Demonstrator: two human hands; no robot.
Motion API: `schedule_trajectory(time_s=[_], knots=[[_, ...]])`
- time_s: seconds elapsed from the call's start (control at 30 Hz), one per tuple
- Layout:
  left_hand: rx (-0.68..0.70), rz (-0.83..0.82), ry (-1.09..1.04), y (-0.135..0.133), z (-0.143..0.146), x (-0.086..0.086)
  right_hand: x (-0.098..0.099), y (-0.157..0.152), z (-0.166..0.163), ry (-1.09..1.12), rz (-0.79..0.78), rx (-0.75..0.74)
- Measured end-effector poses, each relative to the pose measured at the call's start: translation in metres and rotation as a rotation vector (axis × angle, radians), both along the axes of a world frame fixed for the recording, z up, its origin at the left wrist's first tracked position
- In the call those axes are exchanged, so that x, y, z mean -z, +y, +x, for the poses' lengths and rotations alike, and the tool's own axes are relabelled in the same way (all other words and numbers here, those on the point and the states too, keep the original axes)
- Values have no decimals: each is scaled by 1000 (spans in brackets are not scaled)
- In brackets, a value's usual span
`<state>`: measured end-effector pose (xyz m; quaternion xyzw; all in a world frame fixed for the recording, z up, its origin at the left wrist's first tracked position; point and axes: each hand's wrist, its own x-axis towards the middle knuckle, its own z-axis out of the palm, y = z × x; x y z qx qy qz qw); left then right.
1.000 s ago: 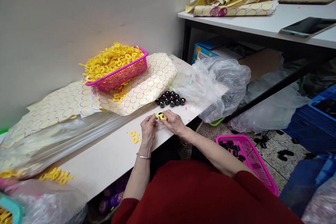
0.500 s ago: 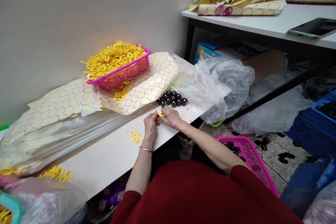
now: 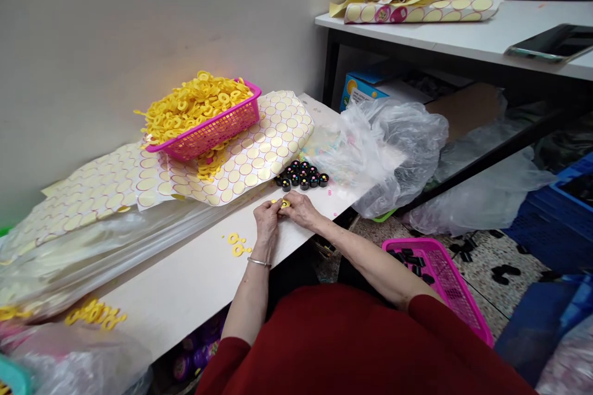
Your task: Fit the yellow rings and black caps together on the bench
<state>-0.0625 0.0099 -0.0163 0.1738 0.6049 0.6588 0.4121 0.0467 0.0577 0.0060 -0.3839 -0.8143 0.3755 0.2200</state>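
Note:
Both hands meet at the near edge of a white table (image 3: 185, 284). My left hand (image 3: 267, 220) and my right hand (image 3: 301, 210) pinch a small yellow ring piece (image 3: 283, 203) between their fingertips, pressed down on the tabletop. Just beyond the fingers sits a cluster of small black caps with coloured dots (image 3: 303, 175). Two loose yellow rings (image 3: 235, 244) lie on the table to the left of my left wrist, which wears a thin bangle.
A pink basket heaped with yellow rings (image 3: 200, 114) rests on sheets of round stickers (image 3: 259, 148). Crumpled clear plastic bags (image 3: 393, 142) lie at the table's right end. A second pink basket with black caps (image 3: 433, 278) stands on the floor. More rings (image 3: 95, 311) lie at near left.
The hands stay together on the yellow ring piece, now lowered onto the table. The black part seen with the ring a second ago is hidden under the fingers.

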Motion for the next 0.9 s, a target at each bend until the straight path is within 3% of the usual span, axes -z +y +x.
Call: schedule_trajectory(time_s=[0.17,0.23,0.33,0.53,0.73,0.9], knots=[[11,20,113,-2,0,4,12,-2,-5,395,-539,162],[15,25,129,-3,0,6,16,-5,-7,463,-625,183],[13,17,127,-4,0,6,20,-8,-7,495,-560,98],[-20,14,126,-5,-1,8,26,-3,-2,366,-241,37],[-15,-7,168,-3,-3,23,21,-2,2,181,-252,79],[-4,-20,130,-1,-3,15,14,1,2,229,-332,-21]])
